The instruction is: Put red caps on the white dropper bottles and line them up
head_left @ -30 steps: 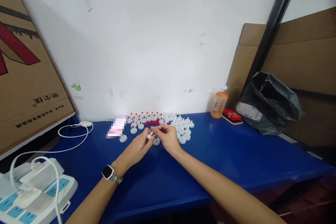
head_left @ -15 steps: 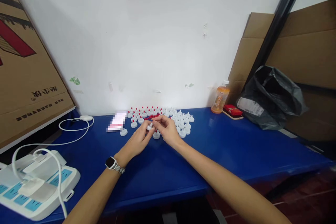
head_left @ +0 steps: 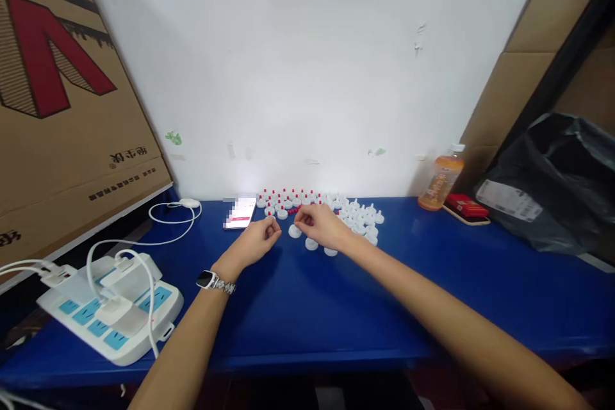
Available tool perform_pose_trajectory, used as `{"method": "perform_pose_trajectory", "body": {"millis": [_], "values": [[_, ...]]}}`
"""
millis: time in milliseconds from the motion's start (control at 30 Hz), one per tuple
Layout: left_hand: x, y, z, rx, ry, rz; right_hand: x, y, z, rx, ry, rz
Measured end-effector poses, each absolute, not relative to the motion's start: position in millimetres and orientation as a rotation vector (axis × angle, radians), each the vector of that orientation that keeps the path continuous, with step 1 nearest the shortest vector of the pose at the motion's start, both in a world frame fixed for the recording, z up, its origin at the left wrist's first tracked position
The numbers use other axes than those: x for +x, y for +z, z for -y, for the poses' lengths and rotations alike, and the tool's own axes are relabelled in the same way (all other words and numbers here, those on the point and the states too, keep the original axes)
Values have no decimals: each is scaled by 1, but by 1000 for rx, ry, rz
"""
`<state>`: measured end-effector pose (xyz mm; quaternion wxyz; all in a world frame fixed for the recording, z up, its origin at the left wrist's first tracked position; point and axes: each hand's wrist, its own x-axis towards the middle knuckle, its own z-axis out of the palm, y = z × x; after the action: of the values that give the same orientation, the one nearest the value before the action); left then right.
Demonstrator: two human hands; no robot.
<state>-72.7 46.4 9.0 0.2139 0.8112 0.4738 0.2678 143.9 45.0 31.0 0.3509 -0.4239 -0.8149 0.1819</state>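
Observation:
On the blue table (head_left: pixel 365 295), my right hand (head_left: pixel 319 224) is pinched at the top of a white nozzle cap (head_left: pixel 295 232), whose tip the fingers cover. My left hand (head_left: pixel 259 242), with a watch (head_left: pixel 206 279) on its wrist, is just left of that cap, its fingers curled together; whatever may be in them is hidden. Behind the hands stand several white caps with red tips (head_left: pixel 282 213). Small loose red tips (head_left: pixel 293 210) lie near my right fingertips. White caps without red tips (head_left: pixel 369 221) cluster to the right, partly behind my right hand.
A phone (head_left: pixel 241 213) lies left of the caps. A white power strip (head_left: pixel 125 346) with plugs and a white cable (head_left: pixel 139 243) takes up the left side. An orange drink bottle (head_left: pixel 439 180), red box (head_left: pixel 468 206) and grey plastic bag (head_left: pixel 542 186) stand at the right. Cardboard (head_left: pixel 81 141) leans left.
My hands have come apart from the cap they both held. The right one is now low at a cap on the table, the left one is drawn away. The view has shifted left.

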Motion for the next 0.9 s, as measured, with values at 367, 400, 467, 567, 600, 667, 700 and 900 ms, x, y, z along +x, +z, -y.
{"method": "perform_pose_trajectory", "body": {"millis": [367, 400, 467, 567, 600, 667, 700, 900], "values": [[-116, 11, -49, 2111, 846, -1782, 123, 54, -53, -1232, 270, 2391], [-119, 10, -49, 2123, 847, -1834, 118, 55, -52, -1199, 286, 2380], [-120, 6, -49, 2149, 823, -1885, 107, 58, -52, -1134, 310, 2379], [-116, 1, -50, 2175, 782, -1893, 93, 59, -54, -1095, 356, 2355], [-113, 0, -50, 2187, 784, -1877, 93, 59, -56, -1098, 384, 2326], [-106, 0, -49, 2226, 795, -1793, 97, 58, -59, -1111, 459, 2247], [-102, 0, -48, 2254, 791, -1728, 103, 57, -61, -1125, 489, 2202], [-77, -2, -48, 2372, 864, -1436, 146, 42, -78, -1302, 451, 2037]]}}
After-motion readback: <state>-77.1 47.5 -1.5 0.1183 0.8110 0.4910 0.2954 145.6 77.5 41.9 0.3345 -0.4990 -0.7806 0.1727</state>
